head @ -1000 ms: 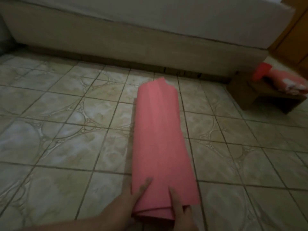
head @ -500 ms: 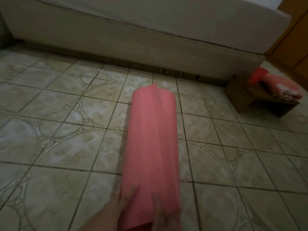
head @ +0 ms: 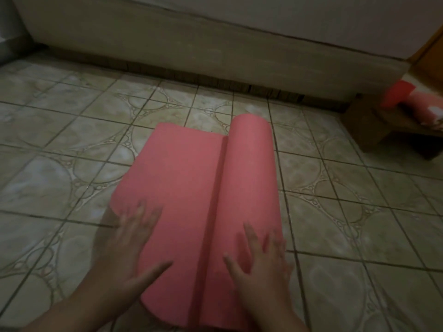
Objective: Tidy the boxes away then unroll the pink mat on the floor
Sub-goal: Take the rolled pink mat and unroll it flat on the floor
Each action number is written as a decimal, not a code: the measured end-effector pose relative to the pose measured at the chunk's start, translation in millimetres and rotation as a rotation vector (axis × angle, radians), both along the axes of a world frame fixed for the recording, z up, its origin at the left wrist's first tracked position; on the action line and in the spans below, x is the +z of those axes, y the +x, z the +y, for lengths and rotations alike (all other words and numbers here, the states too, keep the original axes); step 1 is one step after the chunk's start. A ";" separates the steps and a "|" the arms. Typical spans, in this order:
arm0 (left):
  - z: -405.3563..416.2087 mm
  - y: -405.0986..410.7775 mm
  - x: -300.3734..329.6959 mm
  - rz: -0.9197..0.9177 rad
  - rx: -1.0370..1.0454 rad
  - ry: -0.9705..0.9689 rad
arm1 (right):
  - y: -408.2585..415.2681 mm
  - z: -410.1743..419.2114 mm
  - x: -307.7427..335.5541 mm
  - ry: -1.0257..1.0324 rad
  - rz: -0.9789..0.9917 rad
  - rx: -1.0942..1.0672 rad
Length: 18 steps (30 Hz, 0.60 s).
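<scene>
Down on the tiled floor (head: 60, 178), at the lower left of the frame, the person's left hand (head: 129, 245) lies flat with its fingers spread, blurred, pressing on the loose flap of the pink mat (head: 182, 188). That flap lies open across the tiles in the middle of the frame, its near left corner lifting a little off the floor just above the hand. Right of the flap, the rest of the mat is a thick roll (head: 249, 188) running from the lower centre up toward the middle, a dark crease between it and the flat part. The right hand (head: 261, 264) rests on the near end of that roll, fingers straight and fanned out, palm down. Behind the mat, across the top of the frame, runs the long side of a bed base (head: 215, 56). At the far right edge sits a low wooden stool (head: 364, 125) with something red and pink (head: 407, 101) lying on it, too blurred to make out.
</scene>
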<state>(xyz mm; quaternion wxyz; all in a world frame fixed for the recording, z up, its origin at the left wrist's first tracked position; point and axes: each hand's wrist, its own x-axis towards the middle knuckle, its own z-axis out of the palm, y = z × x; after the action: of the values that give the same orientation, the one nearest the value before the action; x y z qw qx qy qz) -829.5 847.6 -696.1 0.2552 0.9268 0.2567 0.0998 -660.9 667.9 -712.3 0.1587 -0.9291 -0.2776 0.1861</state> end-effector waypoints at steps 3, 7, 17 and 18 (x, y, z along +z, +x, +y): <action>-8.9 34.7 -1.8 0.176 -0.085 0.395 | 5.0 -13.2 -21.0 0.035 0.046 -0.069; -21.2 83.4 -24.8 0.266 -0.038 0.258 | 8.4 -19.9 -27.9 0.124 0.105 -0.070; -21.3 91.6 -133.4 0.662 -0.069 -0.104 | 42.9 -35.4 -36.0 0.376 0.375 -0.246; -22.4 91.2 -134.9 0.655 -0.069 -0.087 | 44.8 -33.6 -36.0 0.397 0.383 -0.270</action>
<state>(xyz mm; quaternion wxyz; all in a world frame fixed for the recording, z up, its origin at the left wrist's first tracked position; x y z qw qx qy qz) -738.3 825.2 -831.0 0.2016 0.9060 0.2977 -0.2232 -616.1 634.3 -748.3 0.4097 -0.8565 -0.1478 0.2771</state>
